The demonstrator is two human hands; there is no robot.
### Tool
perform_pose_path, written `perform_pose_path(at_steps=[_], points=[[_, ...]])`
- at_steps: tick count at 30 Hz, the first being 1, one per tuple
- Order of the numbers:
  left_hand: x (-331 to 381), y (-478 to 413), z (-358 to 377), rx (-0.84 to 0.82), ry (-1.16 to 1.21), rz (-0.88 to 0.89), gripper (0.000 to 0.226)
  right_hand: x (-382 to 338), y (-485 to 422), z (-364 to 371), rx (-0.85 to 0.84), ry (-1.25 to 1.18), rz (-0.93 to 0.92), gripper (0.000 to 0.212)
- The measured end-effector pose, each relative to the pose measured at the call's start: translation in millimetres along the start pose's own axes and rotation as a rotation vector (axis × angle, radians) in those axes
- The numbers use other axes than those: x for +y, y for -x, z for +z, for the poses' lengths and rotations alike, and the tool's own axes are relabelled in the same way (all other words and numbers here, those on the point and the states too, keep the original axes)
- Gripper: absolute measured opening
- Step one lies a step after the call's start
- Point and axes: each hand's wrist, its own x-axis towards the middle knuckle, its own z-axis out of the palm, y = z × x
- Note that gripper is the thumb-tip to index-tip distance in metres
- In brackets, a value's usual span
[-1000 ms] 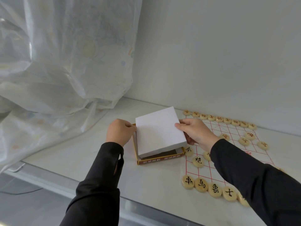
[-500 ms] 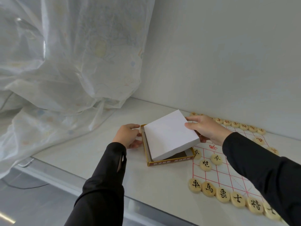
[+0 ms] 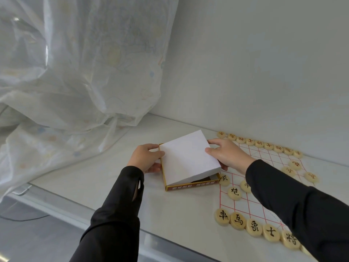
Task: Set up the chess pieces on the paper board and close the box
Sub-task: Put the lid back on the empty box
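White lid (image 3: 188, 157) sits tilted on yellow-red box (image 3: 192, 187): left edge down, right side raised, dark gap at near right. Box on desk (image 3: 170, 214), just left of paper board (image 3: 245, 205), white w/ red grid. Round wooden pieces: black-lettered row (image 3: 238, 220) along near edge, red-lettered row (image 3: 258, 143) along far edge, a few btwn.

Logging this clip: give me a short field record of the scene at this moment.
stage: closing the box; lid not yet seated
white lid: tilted over box base, near-right corner raised, gap showing
left hand: grips base's left side, thumb on lid
right hand: grips lid's right edge
pieces: black-marked row near, red-marked row far, on paper board
backdrop: sheer curtain, left
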Motion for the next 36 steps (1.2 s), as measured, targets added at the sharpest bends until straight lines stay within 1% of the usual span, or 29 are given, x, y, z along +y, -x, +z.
perform_pose_path(at_steps=[5,8,12,15,18,21,23,24,27,28,30,32,34,36], points=[[-2.8,-3.9,1.2,0.046,-0.087,0.057,0.049,-1.4,-0.2,5.7,0.009,0.041,-0.043,0.041],[-3.7,-4.7,2.5,0.06,-0.127,0.082,0.05,-2.0,-2.4,7.7,0.032,0.067,-0.028,0.035],[-4.5,-5.2,2.6,0.076,-0.16,0.108,0.048,1.6,-5.6,14.3,0.071,0.047,0.058,0.017],[-5.6,-6.6,2.1,0.08,-0.185,0.118,0.049,5.9,-7.6,18.2,0.139,0.032,0.079,0.005],[-5.4,-7.3,1.2,0.079,-0.228,0.127,0.051,7.6,-7.8,20.5,0.17,0.059,0.081,0.012],[-3.7,-8.4,1.5,0.09,-0.326,0.147,0.055,5.3,-8.5,17.6,0.17,0.186,0.052,0.013],[-3.3,-9.7,2.3,0.1,-0.385,0.161,0.058,3.6,-8.7,15.1,0.154,0.256,0.031,0.017],[-3.0,-10.0,2.9,0.1,-0.398,0.163,0.058,3.2,-9.2,14.2,0.142,0.268,0.022,0.022],[-3.2,-10.9,2.7,0.089,-0.414,0.165,0.059,0.3,-10.8,13.6,0.094,0.29,-0.015,0.052],[-3.1,-10.7,2.6,0.086,-0.417,0.167,0.058,-1.2,-12.0,13.8,0.071,0.299,-0.034,0.056],[-2.4,-10.7,3.1,0.082,-0.42,0.169,0.059,-2.9,-16.5,15.8,0.045,0.262,-0.062,0.053],[-1.5,-10.3,4.0,0.079,-0.423,0.166,0.059,-3.1,-21.7,17.6,0.052,0.12,-0.033,0.051],[-0.6,-9.5,4.4,0.075,-0.431,0.164,0.059,-1.8,-28.7,17.5,0.098,-0.023,0.032,0.057],[-0.2,-9.1,4.1,0.072,-0.441,0.167,0.059,0.7,-37.4,15.8,0.139,-0.058,0.059,0.056]])
